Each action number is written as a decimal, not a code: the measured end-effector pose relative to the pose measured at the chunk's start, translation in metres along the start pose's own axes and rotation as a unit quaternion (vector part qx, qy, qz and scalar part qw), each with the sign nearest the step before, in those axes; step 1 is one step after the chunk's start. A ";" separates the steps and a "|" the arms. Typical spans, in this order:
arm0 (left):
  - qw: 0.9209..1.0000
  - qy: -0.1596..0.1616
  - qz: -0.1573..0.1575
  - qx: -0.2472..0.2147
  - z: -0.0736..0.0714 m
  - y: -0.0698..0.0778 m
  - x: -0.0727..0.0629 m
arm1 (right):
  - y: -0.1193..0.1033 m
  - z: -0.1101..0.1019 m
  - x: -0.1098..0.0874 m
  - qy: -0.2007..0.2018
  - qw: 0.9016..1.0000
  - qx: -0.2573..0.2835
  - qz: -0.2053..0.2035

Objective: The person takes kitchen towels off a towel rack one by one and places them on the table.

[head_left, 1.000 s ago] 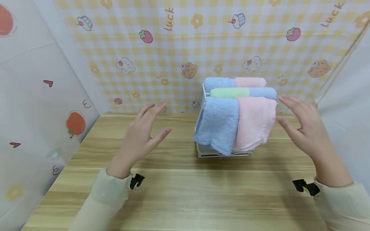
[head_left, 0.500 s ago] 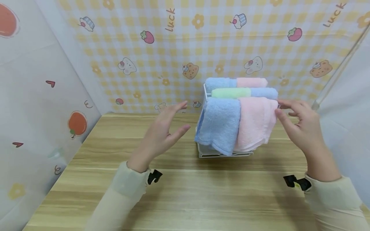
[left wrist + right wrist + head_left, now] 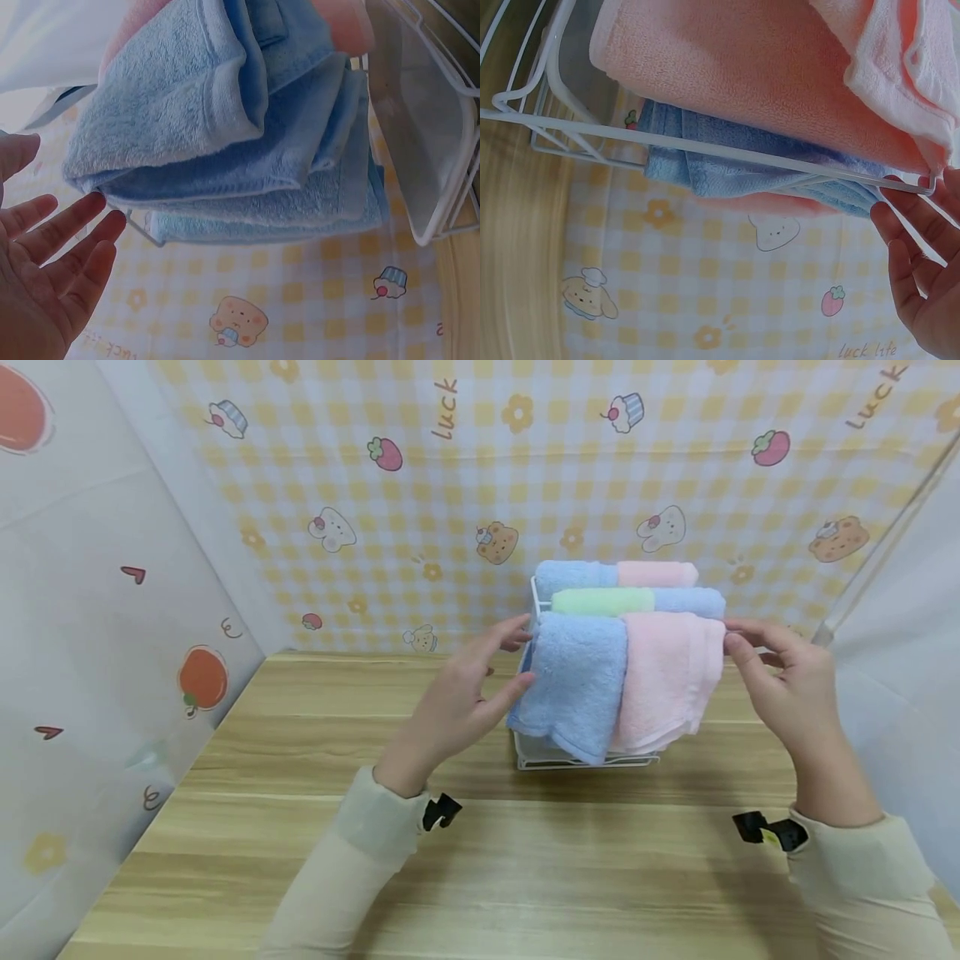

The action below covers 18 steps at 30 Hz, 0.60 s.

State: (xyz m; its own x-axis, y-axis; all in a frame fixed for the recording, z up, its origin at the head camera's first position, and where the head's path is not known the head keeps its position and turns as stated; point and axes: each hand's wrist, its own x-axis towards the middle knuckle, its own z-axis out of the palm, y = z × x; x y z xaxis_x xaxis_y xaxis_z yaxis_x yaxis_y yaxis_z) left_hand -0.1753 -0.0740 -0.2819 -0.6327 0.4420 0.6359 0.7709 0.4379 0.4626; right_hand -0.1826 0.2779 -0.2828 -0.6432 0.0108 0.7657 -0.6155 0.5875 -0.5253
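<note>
A small white wire rack (image 3: 585,765) stands on the table with towels hung over its bars. In front hang a blue towel (image 3: 576,672) and a pink towel (image 3: 666,677). My left hand (image 3: 465,697) is at the rack's left side, fingers loosely bent and thumb before the blue towel; the left wrist view has the fingertips by the towel's top corner. With thumb and fingers, my right hand (image 3: 797,689) pinches the rack's upper right corner beside the pink towel. In the right wrist view the white wire (image 3: 742,156) runs to those fingers; the thumb is mostly hidden.
Behind the front pair lie a green towel (image 3: 603,602), a light blue towel (image 3: 688,602) and, farther back, another blue and pink pair. A yellow checked cloth (image 3: 420,485) rises behind the wooden table (image 3: 562,877). White cloth (image 3: 82,635) closes the left side.
My left hand has moved right, from over the table to the rack's left side. My right hand has moved slightly left and its fingers have closed at the rack's right corner.
</note>
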 end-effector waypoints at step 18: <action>0.983 0.028 -0.084 -0.163 0.020 0.002 0.017 | 0.003 0.003 0.004 0.025 0.998 0.058 0.030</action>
State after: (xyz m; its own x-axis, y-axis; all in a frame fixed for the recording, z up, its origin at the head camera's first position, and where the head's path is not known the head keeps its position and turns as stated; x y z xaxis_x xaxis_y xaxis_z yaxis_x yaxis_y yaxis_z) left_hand -0.1861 -0.0501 -0.2832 -0.7549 0.3363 0.5631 0.6448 0.2232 0.7310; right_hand -0.1881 0.2769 -0.2825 -0.6589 0.0849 0.7474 -0.6273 0.4863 -0.6083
